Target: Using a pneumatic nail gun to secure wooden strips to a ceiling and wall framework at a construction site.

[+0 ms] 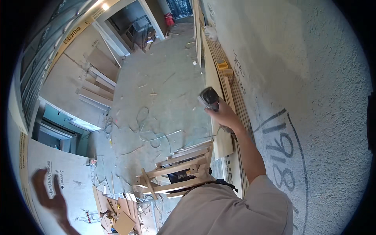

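Observation:
My right hand is closed around a dark handheld power tool with a black, rounded end. The tool is held out over the floor near the right wall; its exact kind I cannot make out. My left hand is raised at the far left, slightly blurred, with fingers apart and nothing in it. Below my body stands a wooden frame with crossbars, like a stepladder or trestle. A dark item shows between its bars.
Long boards lean along the rough right wall, which bears dark markings. A yellow block rests on them. Loose cable and scraps lie on the concrete floor. A board with tools sits at lower left.

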A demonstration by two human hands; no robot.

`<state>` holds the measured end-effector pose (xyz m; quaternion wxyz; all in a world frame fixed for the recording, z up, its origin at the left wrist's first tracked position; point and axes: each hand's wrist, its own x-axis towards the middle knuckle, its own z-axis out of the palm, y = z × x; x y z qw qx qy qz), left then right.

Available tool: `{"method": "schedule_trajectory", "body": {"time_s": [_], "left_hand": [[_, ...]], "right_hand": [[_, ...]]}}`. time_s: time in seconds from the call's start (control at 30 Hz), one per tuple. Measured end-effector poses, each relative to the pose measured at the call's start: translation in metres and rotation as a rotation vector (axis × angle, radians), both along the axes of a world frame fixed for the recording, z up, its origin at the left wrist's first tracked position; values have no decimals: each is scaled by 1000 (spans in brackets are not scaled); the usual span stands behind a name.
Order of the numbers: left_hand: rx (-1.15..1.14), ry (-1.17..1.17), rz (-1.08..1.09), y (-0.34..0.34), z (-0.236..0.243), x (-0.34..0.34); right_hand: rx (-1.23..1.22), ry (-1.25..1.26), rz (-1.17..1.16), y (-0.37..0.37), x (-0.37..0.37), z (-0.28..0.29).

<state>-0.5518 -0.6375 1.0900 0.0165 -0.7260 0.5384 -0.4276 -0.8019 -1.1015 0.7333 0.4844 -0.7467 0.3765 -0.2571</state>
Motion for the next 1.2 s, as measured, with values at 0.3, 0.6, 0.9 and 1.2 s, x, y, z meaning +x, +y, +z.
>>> {"method": "schedule_trajectory", "body": {"time_s": [0.3, 0.6, 0.9, 1.2], "left_hand": [[-390, 1206, 456, 65, -357, -47], [24, 975, 677, 32, -405, -77], [-153, 1143, 654, 30, -437, -79], [-173, 1258, 591, 35, -439, -74]], "right_hand": [[224, 630, -139, 95, -148, -261], [38, 845, -518, 157, -133, -312], [5, 752, -682, 203, -153, -326], [208, 884, -624, 240, -180, -327]]}}
